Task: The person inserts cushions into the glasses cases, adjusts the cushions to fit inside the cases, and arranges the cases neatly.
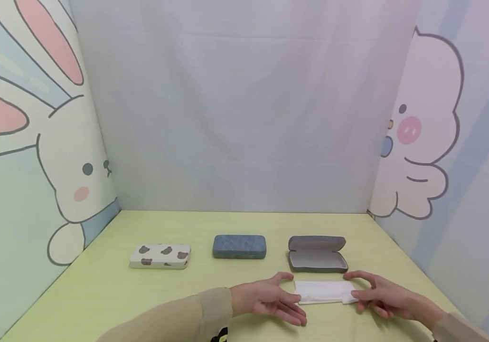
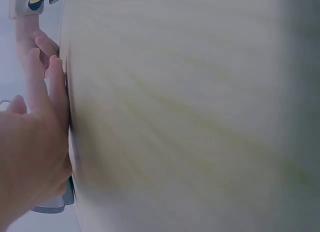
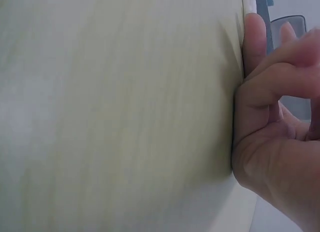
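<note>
A flat white folded cloth (image 1: 324, 291) lies on the table in the head view, just in front of an open dark grey glasses case (image 1: 318, 260) with a pale lining. My left hand (image 1: 270, 300) is at the cloth's left edge, thumb spread away from its extended fingers, one fingertip touching the edge. From the other side, my right hand (image 1: 387, 295) has a fingertip on the cloth's right corner; its thumb is stretched apart and its lower fingers bend loosely. Both wrist views show mostly tabletop, with the left hand (image 2: 37, 137) and right hand (image 3: 275, 111) low against it.
A closed blue glasses case (image 1: 239, 247) sits mid-table, left of the open one. Farther left is a closed white case (image 1: 161, 256) with brown bear prints. The yellow table (image 1: 99, 294) is bounded by a pale back curtain (image 1: 244, 118) and cartoon-printed side panels.
</note>
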Demonstrator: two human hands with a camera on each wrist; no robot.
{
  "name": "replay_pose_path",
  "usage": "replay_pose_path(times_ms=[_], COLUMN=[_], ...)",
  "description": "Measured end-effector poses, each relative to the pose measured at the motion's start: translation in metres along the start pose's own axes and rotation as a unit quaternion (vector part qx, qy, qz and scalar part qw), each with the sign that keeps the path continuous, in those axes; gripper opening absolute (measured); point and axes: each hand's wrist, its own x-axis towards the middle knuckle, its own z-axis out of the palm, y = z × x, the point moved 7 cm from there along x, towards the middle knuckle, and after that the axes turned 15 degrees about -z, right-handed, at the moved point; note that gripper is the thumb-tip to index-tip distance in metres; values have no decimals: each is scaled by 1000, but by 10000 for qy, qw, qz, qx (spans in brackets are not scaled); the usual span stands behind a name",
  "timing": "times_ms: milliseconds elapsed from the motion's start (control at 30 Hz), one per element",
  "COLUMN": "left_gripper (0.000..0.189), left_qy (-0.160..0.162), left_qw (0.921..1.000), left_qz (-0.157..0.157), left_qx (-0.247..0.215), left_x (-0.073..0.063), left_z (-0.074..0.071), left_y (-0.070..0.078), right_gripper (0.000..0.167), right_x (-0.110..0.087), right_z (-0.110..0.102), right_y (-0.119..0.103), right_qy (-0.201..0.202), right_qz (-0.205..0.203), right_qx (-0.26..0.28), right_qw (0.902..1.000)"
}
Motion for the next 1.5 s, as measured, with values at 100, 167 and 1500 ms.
replay_pose_path(times_ms=[100, 167, 1500], left_gripper=[74, 71, 9], left_qy=[108, 157, 1456], left_qw=[9999, 9999, 9887], left_qz=[-6, -4, 342], left_qx=[-8, -54, -81], left_x=[2, 4, 22], left_z=[-1, 0, 10], left_y=[-1, -1, 8], right_gripper=[50, 47, 28], right_x=[0, 0, 12], right_z=[1, 1, 0], right_y=[1, 2, -12], right_qy=[-12, -26, 534], right_qz=[61, 67, -380], right_qx=[30, 60, -1438], right_qw=[10000, 10000, 9874])
